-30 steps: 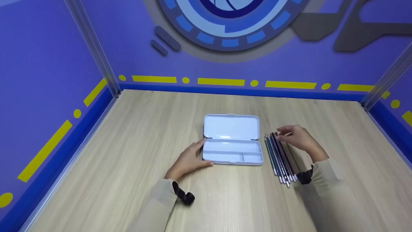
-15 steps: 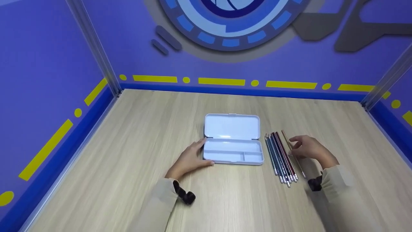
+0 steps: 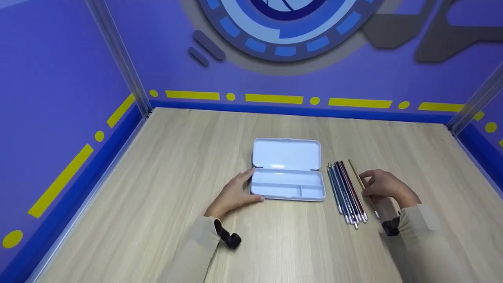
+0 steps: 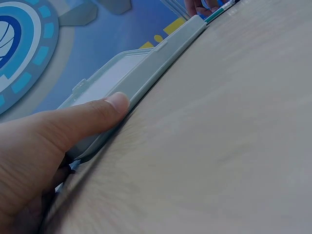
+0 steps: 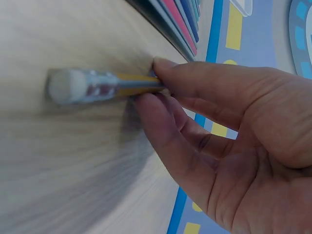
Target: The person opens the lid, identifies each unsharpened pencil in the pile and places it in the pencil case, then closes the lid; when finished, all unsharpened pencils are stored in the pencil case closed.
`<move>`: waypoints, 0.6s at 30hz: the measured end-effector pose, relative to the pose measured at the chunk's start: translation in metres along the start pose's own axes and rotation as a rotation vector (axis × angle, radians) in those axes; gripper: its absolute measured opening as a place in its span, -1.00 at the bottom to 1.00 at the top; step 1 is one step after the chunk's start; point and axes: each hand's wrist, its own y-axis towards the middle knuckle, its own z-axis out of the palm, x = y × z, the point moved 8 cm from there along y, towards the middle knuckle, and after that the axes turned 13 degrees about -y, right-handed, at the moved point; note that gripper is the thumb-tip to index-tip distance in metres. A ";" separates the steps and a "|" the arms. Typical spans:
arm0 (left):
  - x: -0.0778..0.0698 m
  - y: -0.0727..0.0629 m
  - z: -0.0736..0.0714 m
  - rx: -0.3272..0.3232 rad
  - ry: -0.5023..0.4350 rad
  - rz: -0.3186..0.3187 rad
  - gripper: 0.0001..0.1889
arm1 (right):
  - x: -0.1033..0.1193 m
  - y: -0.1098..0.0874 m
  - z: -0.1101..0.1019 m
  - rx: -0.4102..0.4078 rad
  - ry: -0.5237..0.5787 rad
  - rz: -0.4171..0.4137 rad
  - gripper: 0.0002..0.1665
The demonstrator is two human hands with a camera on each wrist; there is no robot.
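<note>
A white pencil case (image 3: 281, 177) lies unfolded on the table, lid to the back, its compartments holding nothing. My left hand (image 3: 232, 195) grips its left end, thumb along the front edge and fingers at the left side; the left wrist view shows the thumb (image 4: 92, 119) against the case wall (image 4: 156, 66). To the right of the case, several dark pencils (image 3: 346, 192) lie side by side. Just beyond them, my right hand (image 3: 387, 188) pinches a yellow pencil (image 3: 355, 171). The right wrist view shows this pencil's white eraser end (image 5: 68, 87) pointing away from the thumb and finger.
A light wood table (image 3: 188, 157) carries everything. Blue-purple panels (image 3: 275, 84) with yellow marks close off the back and both sides. The dark pencils lie between the case and my right hand.
My right hand has moved away from the dark pencils, to the right and nearer, bringing the yellow pencil apart from the bunch. The left hand has stayed on the case.
</note>
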 end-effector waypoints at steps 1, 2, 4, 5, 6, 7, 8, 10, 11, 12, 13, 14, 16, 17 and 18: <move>0.000 0.000 0.000 0.000 -0.003 -0.002 0.06 | 0.000 0.000 0.000 0.005 0.006 0.002 -0.21; 0.000 0.000 0.000 0.002 -0.003 -0.002 0.06 | 0.000 0.000 0.000 0.010 0.012 0.004 -0.20; 0.001 0.001 0.001 0.003 -0.003 -0.001 0.06 | 0.000 0.000 0.000 0.014 0.015 0.007 -0.20; 0.001 0.001 0.001 0.002 -0.002 0.000 0.06 | 0.001 0.000 0.000 0.016 0.015 0.009 -0.20; 0.002 0.001 0.001 0.002 -0.001 0.000 0.06 | 0.001 0.000 0.000 0.013 0.007 0.007 -0.20; 0.002 0.001 0.001 0.001 0.001 -0.002 0.07 | 0.001 0.001 0.000 0.012 0.004 0.005 -0.20; 0.003 0.001 0.002 0.001 0.000 -0.002 0.07 | 0.001 0.001 -0.001 0.009 -0.002 0.001 -0.20; 0.003 0.001 0.002 0.001 -0.002 -0.005 0.07 | 0.002 0.001 -0.002 0.005 -0.004 -0.005 -0.21; 0.003 0.000 0.002 0.001 -0.004 -0.007 0.07 | 0.002 0.000 -0.003 0.003 -0.002 -0.010 -0.21; 0.003 0.000 0.001 0.001 -0.006 -0.008 0.07 | 0.003 0.000 -0.004 0.000 0.003 -0.018 -0.21; 0.003 0.000 0.001 0.001 -0.006 -0.008 0.07 | 0.004 0.000 -0.005 0.000 0.014 -0.021 -0.21; 0.003 0.000 0.001 0.001 -0.005 -0.008 0.07 | 0.005 -0.001 -0.006 -0.003 0.022 -0.025 -0.21; 0.002 0.000 0.001 0.001 -0.001 -0.002 0.07 | 0.009 -0.001 -0.008 -0.010 0.037 -0.045 -0.22; 0.002 -0.001 0.000 0.001 0.000 0.003 0.07 | 0.010 -0.001 -0.009 -0.015 0.041 -0.054 -0.23; 0.001 -0.001 0.000 0.001 0.002 0.006 0.07 | 0.012 -0.001 -0.010 -0.019 0.045 -0.062 -0.24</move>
